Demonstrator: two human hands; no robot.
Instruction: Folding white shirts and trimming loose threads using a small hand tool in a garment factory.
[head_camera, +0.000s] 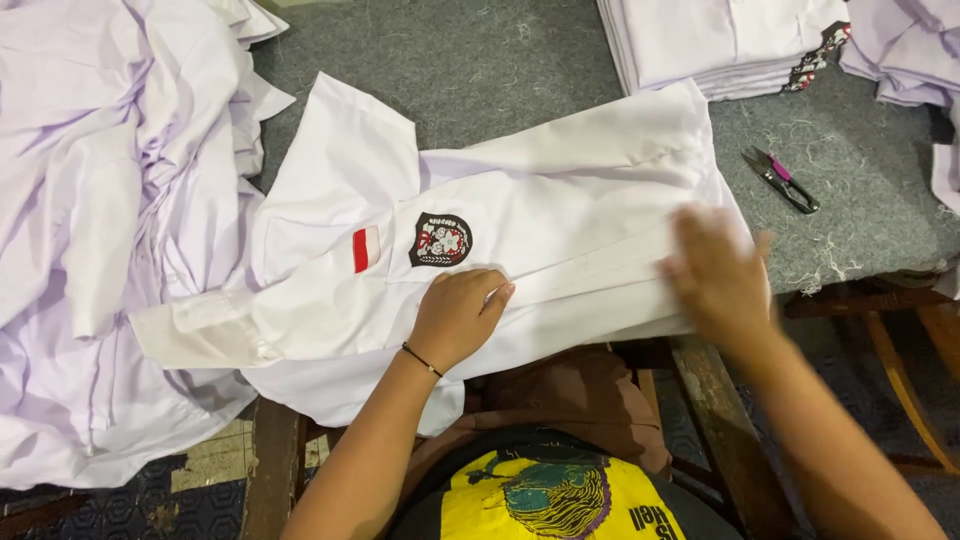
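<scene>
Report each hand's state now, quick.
Left hand: loosely curled, pressing down on the white shirt, gripping nothing.
Right hand: open and flat on the shirt's folded end, motion-blurred, holding nothing.

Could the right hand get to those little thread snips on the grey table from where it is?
Probably yes. The right hand lies flat on the white shirt, and only bare grey table separates it from the thread snips.

The right hand (715, 275) is blurred, so its fingers cannot be told apart. The stack of folded shirts (725, 45) is cut off by the top edge, and the heap of loose shirts (95, 220) by the left edge. Part of the white shirt (560, 225) is hidden under the left hand (455, 315).
</scene>
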